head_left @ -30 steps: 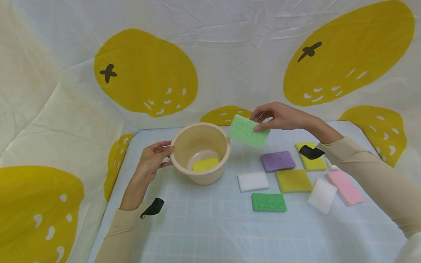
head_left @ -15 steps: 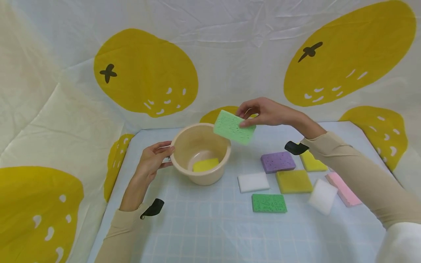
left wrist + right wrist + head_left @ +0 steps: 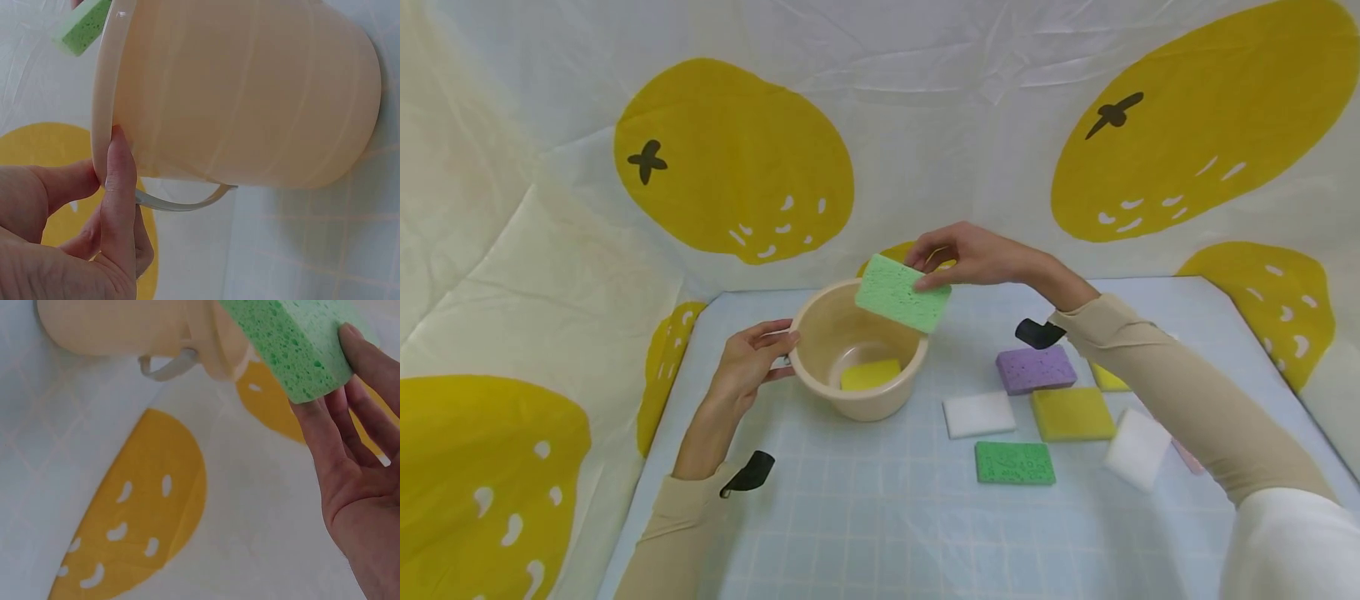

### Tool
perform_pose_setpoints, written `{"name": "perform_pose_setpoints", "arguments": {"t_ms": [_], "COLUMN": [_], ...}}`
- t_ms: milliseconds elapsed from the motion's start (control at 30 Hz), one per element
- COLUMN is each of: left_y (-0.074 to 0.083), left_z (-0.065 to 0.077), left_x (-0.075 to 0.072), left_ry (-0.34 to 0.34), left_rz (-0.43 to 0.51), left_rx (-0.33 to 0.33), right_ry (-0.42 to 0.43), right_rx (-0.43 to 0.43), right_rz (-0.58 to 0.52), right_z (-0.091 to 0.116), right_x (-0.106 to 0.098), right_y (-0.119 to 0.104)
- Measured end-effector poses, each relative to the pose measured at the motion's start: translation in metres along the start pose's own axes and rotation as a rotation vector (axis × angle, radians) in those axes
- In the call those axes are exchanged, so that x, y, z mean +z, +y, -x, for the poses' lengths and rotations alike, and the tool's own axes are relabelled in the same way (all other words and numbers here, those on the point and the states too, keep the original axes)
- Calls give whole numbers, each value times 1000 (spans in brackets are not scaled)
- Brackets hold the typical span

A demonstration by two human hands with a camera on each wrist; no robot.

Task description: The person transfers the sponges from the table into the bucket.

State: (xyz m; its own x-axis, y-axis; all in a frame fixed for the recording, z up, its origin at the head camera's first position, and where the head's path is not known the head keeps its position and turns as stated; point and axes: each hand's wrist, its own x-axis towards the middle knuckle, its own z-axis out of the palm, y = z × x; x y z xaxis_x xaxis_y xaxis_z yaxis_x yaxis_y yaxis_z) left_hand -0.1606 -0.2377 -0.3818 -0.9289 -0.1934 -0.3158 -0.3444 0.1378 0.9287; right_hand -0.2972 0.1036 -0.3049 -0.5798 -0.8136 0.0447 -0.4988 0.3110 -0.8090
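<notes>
My right hand (image 3: 966, 257) pinches a light green sponge (image 3: 901, 293) between thumb and fingers, tilted above the right side of a beige bucket (image 3: 808, 367). In the right wrist view the porous edge of the sponge (image 3: 284, 356) faces the camera. At the bucket's left side my left hand (image 3: 751, 358) pinches its rim, thumb on one side and fingers on the other, as the left wrist view of the hand (image 3: 94, 219) shows. A grey handle (image 3: 187, 205) hangs beside those fingers. Inside the bucket lies a yellow sponge (image 3: 870, 375).
Right of the bucket lie a purple sponge (image 3: 1036, 369), a white one (image 3: 978, 415), a dark yellow one (image 3: 1072, 414), a dark green one (image 3: 1015, 463) and another white one (image 3: 1138, 450). The right sleeve partly covers a yellow sponge (image 3: 1108, 379) and a pink sponge (image 3: 1187, 457).
My right hand has carried the light green sponge leftward, from beside the bucket to above its opening. The left hand and the bucket have stayed in place.
</notes>
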Motion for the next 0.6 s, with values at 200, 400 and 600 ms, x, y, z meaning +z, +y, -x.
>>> {"name": "perform_pose_setpoints", "arguments": {"t_ms": [200, 400, 600], "left_y": [0, 0, 0], "left_z": [-1, -1, 1], "left_x": [0, 0, 1], "left_ry": [-5, -6, -5], "left_rz": [11, 15, 6], "left_rx": [7, 8, 0], "right_ry": [-24, -51, -87], "right_rx": [-13, -7, -6], "right_rz": [-23, -49, -13], "right_z": [-13, -24, -34], "right_x": [8, 17, 30], "right_y": [2, 1, 5]}}
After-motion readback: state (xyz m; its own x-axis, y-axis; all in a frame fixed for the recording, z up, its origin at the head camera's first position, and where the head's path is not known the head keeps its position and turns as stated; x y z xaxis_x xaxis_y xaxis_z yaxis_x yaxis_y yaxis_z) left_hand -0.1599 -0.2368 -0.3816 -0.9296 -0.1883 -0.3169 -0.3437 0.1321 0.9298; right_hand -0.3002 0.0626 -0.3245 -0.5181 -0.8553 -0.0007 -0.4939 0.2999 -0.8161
